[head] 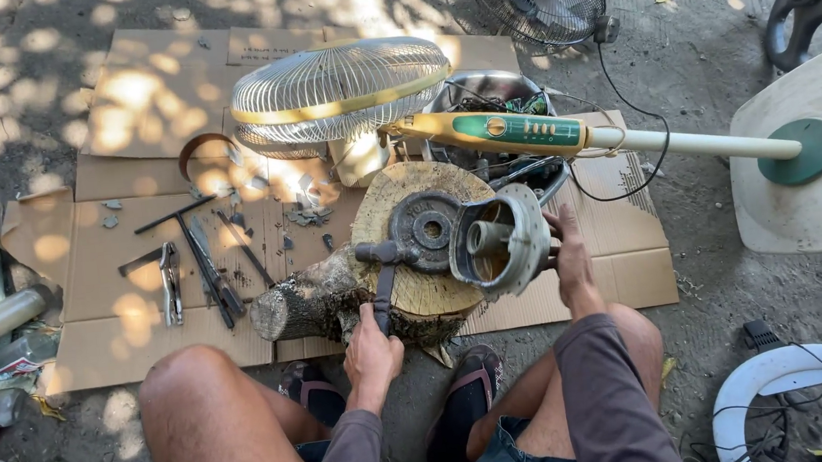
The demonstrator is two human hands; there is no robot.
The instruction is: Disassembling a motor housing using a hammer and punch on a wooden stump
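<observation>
Two hands worked mid-frame over a flattened brown cardboard sheet (142,324): on a round sawn log stump (416,290), right hand (567,257) gripped a grey metal fan-motor housing (501,243); left hand (372,348) clenched a dark hammer (382,273). Striking step underway; next blow needs the housing steadied.

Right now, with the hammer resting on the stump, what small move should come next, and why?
Probably lift the hammer for a light tap: the left hand grips its handle, its head lies beside the round metal part, and the right hand steadies the grey housing on the stump.
</observation>
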